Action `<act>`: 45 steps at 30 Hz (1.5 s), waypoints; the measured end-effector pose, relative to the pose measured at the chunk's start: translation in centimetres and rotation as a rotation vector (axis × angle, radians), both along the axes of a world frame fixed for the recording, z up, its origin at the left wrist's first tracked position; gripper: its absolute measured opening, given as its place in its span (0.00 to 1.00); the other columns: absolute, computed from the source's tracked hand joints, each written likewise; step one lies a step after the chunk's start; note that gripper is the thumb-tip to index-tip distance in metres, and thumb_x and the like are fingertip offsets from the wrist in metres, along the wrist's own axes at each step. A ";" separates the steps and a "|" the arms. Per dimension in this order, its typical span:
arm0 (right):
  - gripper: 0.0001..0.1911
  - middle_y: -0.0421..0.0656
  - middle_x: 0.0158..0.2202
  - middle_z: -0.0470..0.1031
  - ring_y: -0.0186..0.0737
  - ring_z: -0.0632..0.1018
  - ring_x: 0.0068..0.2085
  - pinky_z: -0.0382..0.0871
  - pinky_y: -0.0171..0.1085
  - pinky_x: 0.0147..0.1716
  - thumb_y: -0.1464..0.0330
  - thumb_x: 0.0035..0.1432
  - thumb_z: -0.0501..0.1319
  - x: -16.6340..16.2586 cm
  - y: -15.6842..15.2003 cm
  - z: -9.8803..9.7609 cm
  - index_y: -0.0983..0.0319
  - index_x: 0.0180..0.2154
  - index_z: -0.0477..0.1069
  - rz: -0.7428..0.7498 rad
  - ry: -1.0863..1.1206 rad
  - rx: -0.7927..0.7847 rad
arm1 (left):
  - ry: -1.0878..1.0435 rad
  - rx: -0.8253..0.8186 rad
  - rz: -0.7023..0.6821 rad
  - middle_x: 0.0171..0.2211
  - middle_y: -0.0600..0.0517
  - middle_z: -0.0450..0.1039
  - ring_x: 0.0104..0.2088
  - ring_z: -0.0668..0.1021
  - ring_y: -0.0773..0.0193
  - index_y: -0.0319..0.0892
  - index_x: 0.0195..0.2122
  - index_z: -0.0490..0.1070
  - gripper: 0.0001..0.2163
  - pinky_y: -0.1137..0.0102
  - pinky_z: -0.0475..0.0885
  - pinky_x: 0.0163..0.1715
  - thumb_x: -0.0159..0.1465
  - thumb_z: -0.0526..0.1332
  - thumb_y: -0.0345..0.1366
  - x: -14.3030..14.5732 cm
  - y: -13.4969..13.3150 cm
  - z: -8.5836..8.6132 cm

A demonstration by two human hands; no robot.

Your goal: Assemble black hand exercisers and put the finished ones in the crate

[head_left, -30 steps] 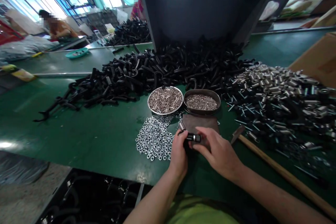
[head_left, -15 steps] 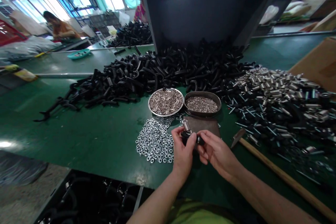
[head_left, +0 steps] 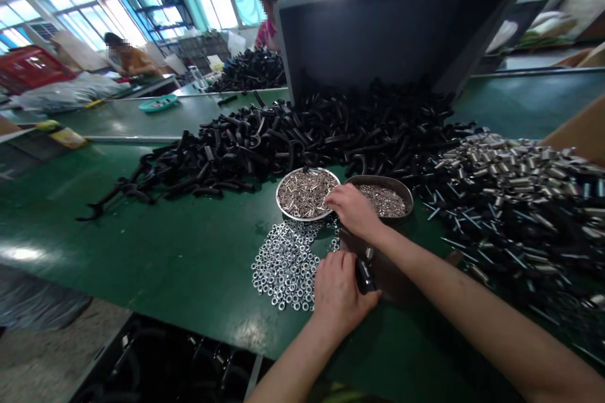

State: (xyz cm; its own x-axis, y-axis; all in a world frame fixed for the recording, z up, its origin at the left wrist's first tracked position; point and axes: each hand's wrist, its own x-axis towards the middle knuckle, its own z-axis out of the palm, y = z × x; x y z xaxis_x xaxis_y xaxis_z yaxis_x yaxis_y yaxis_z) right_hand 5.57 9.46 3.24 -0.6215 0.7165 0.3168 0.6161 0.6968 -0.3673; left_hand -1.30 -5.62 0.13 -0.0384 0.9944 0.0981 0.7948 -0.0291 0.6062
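My left hand (head_left: pixel 338 289) is closed around a black plastic part (head_left: pixel 365 275), held low over a flat metal plate (head_left: pixel 352 240). A small coil spring (head_left: pixel 369 254) shows at the part's upper end. My right hand (head_left: pixel 355 209) reaches to the right rim of a round metal dish (head_left: pixel 278 204) filled with small metal pins (head_left: pixel 305 192). Its fingertips are pressed together at the pins; whatever is between them is too small to make out. An oval tin (head_left: pixel 410 201) of tiny metal pieces (head_left: pixel 385 199) sits partly behind this hand. Loose nuts (head_left: pixel 286 267) lie left of my left hand.
Black curved parts (head_left: pixel 227 151) are heaped across the bench below a tipped grey bin (head_left: pixel 401 31). Metal cylinders (head_left: pixel 515 167) and pins with black parts (head_left: pixel 510 245) cover the right side. A crate (head_left: pixel 258 371) stands at lower left. Two people sit farther back.
My hands have separated. The right moved up and left to the round dish; the left turned over and lowered the black part. The hammer is now mostly hidden by my right arm.
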 end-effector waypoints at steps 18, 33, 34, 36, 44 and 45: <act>0.07 0.41 0.31 0.76 0.37 0.75 0.35 0.66 0.37 0.38 0.67 0.59 0.56 5.2 -5.1 -0.7 0.61 0.33 0.71 -0.093 0.373 -0.512 | 0.167 0.008 -0.130 0.40 0.46 0.68 0.42 0.69 0.52 0.41 0.41 0.68 0.23 0.58 0.67 0.41 0.47 0.69 0.45 -0.3 0.2 -0.2; 0.08 0.45 0.31 0.71 0.41 0.69 0.36 0.63 0.39 0.36 0.73 0.60 0.53 7.1 -9.2 -3.9 0.62 0.29 0.67 -0.085 -0.028 -0.032 | 0.184 0.034 -0.146 0.39 0.48 0.68 0.41 0.70 0.53 0.43 0.41 0.67 0.22 0.59 0.67 0.41 0.47 0.69 0.45 -0.3 0.2 -0.5; 0.08 0.47 0.32 0.72 0.42 0.70 0.37 0.63 0.40 0.37 0.72 0.60 0.53 7.0 -9.5 -4.1 0.63 0.29 0.68 -0.075 -0.051 0.031 | 0.183 0.040 -0.146 0.39 0.48 0.69 0.41 0.70 0.53 0.42 0.40 0.67 0.21 0.59 0.67 0.41 0.48 0.69 0.44 -0.3 0.2 -0.5; 0.10 0.49 0.33 0.73 0.44 0.71 0.39 0.63 0.42 0.39 0.73 0.61 0.53 7.1 -9.9 -4.3 0.64 0.30 0.69 -0.060 -0.078 0.122 | 0.178 0.054 -0.151 0.38 0.47 0.69 0.41 0.70 0.53 0.41 0.41 0.67 0.21 0.59 0.67 0.41 0.49 0.68 0.43 -0.3 0.1 -0.7; 0.09 0.40 0.33 0.78 0.36 0.76 0.36 0.66 0.34 0.37 0.67 0.60 0.56 9.2 -2.9 0.3 0.60 0.35 0.76 0.039 -0.127 -0.331 | 0.216 0.092 -0.256 0.43 0.47 0.69 0.42 0.70 0.53 0.47 0.58 0.59 0.30 0.60 0.67 0.41 0.56 0.63 0.50 -0.8 -0.4 -1.1; 0.10 0.41 0.36 0.78 0.36 0.76 0.38 0.66 0.34 0.39 0.67 0.60 0.55 9.0 -1.4 0.6 0.60 0.37 0.76 -0.059 -0.150 -0.289 | 0.233 0.087 -0.262 0.43 0.46 0.69 0.41 0.70 0.53 0.47 0.58 0.60 0.30 0.60 0.67 0.41 0.56 0.63 0.49 -0.8 -0.4 -1.1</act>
State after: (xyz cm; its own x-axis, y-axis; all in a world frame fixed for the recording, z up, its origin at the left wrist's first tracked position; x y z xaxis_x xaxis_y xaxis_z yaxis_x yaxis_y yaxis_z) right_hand 14.57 8.10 3.87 -0.6008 0.7994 0.0028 0.7144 0.5385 -0.4467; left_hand -2.14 -5.98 -0.92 0.2501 0.9551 0.1592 0.8702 -0.2938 0.3955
